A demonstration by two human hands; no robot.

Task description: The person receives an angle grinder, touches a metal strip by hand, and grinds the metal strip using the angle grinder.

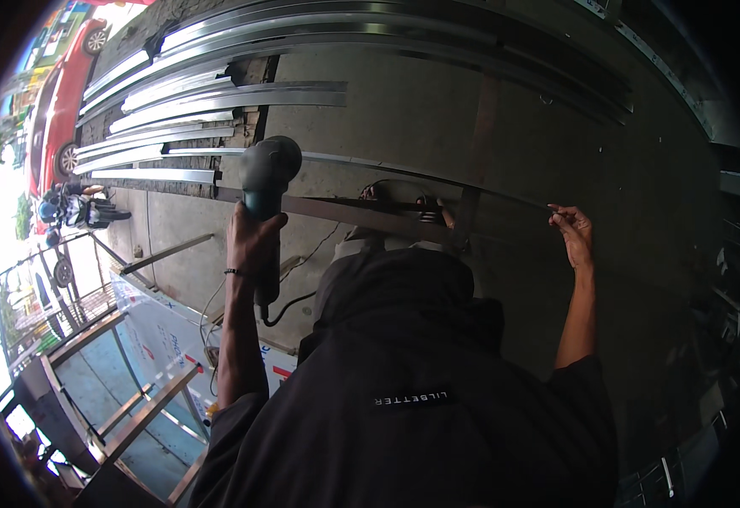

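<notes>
My left hand [249, 235] is wrapped round the body of a dark green corded power tool [268, 173], which looks like an angle grinder. The tool's rounded head points away from me and covers part of a long thin metal strip [421, 173]; whether it touches the strip I cannot tell. A black cord [289, 311] curves from the tool's near end. Off to the right, my right hand [575, 235] has its fingertips pinched at the strip's right end. The strip runs leftward beneath the tool head.
Long shiny metal profiles [192, 106] lie side by side at the far left on a dark support. A flat brown bar [361, 218] crosses in front of my feet. At lower left stand a metal frame [149, 406] and a film-covered sheet [154, 326]. A motorcycle [86, 210] and red car [60, 102] are outside.
</notes>
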